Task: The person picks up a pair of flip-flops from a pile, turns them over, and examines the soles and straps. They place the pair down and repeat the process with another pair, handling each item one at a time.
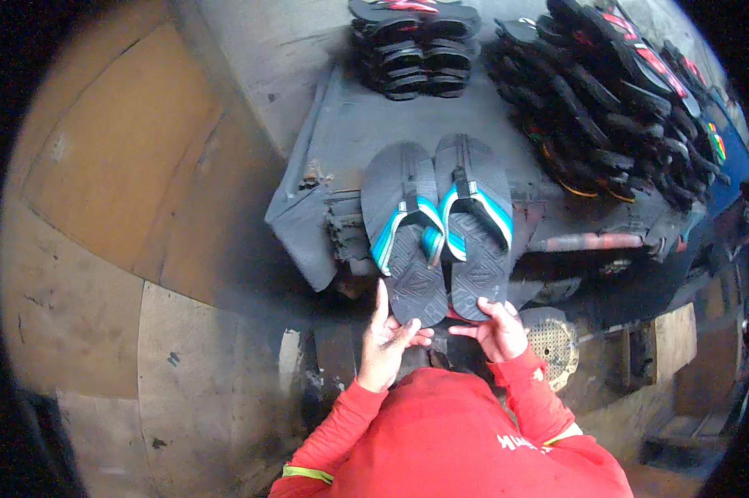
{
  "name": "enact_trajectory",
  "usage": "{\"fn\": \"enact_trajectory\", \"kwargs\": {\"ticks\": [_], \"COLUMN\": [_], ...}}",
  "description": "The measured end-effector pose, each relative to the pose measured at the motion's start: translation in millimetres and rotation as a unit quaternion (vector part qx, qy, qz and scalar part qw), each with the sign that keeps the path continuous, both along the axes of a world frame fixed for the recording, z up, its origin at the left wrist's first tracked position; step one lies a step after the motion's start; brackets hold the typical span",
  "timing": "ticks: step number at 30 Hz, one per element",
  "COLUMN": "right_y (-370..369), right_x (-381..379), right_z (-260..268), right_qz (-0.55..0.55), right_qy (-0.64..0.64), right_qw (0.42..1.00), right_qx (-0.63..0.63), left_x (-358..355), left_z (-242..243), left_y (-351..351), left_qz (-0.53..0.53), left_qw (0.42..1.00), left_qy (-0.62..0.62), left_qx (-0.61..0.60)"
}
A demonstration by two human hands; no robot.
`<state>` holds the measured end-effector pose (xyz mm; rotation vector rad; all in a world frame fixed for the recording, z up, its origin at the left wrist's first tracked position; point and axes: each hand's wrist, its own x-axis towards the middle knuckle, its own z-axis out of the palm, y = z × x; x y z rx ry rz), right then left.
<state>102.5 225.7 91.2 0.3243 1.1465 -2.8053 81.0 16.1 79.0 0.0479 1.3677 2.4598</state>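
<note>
Two black flip-flops with turquoise and white striped straps lie side by side before me, soles down and heels towards me. My left hand (387,342) has its thumb on the heel of the left flip-flop (412,283) and its other fingers at the edge and beneath. At the heel of the right flip-flop (479,274), my right hand (499,327) grips the edge between thumb and fingers. Their toe ends reach over the dark-covered table (387,118), while the heels extend past its near edge. Whether the toes rest on the cover is hard to tell.
A neat stack of black flip-flops (415,56) stands at the table's far side. To the right lies a large heap of black flip-flops (599,106). The table cover is torn at the near left corner. A round perforated seat (549,348) is below right, near my sleeve.
</note>
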Motion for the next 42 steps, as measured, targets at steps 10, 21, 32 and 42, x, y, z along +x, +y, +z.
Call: {"fn": "enact_trajectory", "kwargs": {"ticks": [10, 21, 32, 42], "right_y": [-1, -5, -9, -12], "right_x": [-5, -1, 4, 3], "right_z": [-26, -29, -25, -30], "right_qz": [0.037, 0.068, 0.074, 0.059], "right_qy": [0.028, 0.0, 0.005, 0.009], "right_qw": [0.995, 0.992, 0.997, 0.998], "right_qx": [-0.088, -0.109, -0.029, -0.005], "left_x": [-3, -5, -7, -5], "left_z": [3, -7, -13, -17], "left_y": [4, -4, 0, -2], "left_qz": [-0.006, -0.003, 0.016, 0.025], "left_qw": [1.0, 0.992, 0.996, 0.995], "left_qy": [0.009, 0.035, 0.048, 0.053], "left_qx": [-0.029, -0.118, -0.075, -0.084]}}
